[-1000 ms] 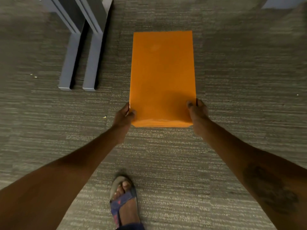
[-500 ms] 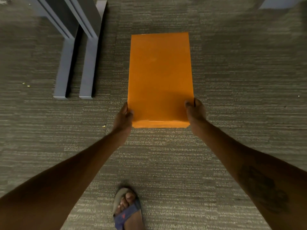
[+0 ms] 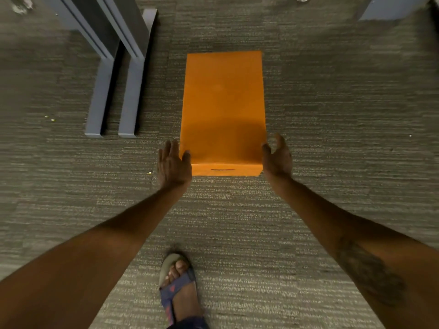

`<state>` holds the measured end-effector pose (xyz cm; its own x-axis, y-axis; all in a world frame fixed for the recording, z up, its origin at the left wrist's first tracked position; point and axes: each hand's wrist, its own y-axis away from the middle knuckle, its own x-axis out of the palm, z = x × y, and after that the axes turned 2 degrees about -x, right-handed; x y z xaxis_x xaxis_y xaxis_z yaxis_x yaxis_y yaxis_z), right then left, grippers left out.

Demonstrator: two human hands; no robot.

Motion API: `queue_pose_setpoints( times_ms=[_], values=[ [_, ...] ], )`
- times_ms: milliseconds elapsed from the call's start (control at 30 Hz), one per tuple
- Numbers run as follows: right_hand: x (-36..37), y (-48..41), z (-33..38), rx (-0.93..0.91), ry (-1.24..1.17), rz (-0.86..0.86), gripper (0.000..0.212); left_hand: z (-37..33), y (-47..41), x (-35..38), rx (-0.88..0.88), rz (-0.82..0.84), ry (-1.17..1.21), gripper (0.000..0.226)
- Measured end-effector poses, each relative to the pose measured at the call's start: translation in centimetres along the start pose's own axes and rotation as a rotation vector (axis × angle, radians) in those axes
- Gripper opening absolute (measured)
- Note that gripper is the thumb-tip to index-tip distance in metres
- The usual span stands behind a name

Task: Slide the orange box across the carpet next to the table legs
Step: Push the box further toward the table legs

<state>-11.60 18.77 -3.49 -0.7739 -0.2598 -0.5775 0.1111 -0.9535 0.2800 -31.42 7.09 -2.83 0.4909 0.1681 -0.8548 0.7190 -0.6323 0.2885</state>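
Note:
The orange box lies flat on the grey carpet, long side pointing away from me. Its left side runs beside the two grey table legs, with a strip of carpet between them. My left hand is at the box's near left corner, fingers stretched out and the thumb touching the edge. At the near right corner my right hand has its fingers spread and curled, just off the box's side. Neither hand grips the box.
My sandalled foot stands on the carpet behind the box. Another grey furniture base shows at the top right. Small crumbs lie left of the box.
Both hands gripped the box's near corners earlier; now their fingers have spread and come off. The box lies further forward alongside the table legs.

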Motion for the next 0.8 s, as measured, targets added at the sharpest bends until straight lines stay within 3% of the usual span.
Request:
queue_pose_setpoints(
  times_ms=[267, 567, 800],
  values=[
    [-1.5, 1.2, 0.0, -0.094, 0.129, 0.049, 0.060, -0.3, 1.7, -0.6, -0.041, 0.000, -0.018, 0.065],
    [1.0, -0.3, -0.1, -0.063, 0.062, 0.021, 0.059, 0.4, -0.9, 0.2, -0.017, 0.014, 0.061, 0.065],
    [2.7, -1.8, -0.5, -0.017, -0.013, 0.003, 0.059, 0.2, -3.3, 1.5, -0.130, 0.005, 0.243, 0.064]
  ],
)
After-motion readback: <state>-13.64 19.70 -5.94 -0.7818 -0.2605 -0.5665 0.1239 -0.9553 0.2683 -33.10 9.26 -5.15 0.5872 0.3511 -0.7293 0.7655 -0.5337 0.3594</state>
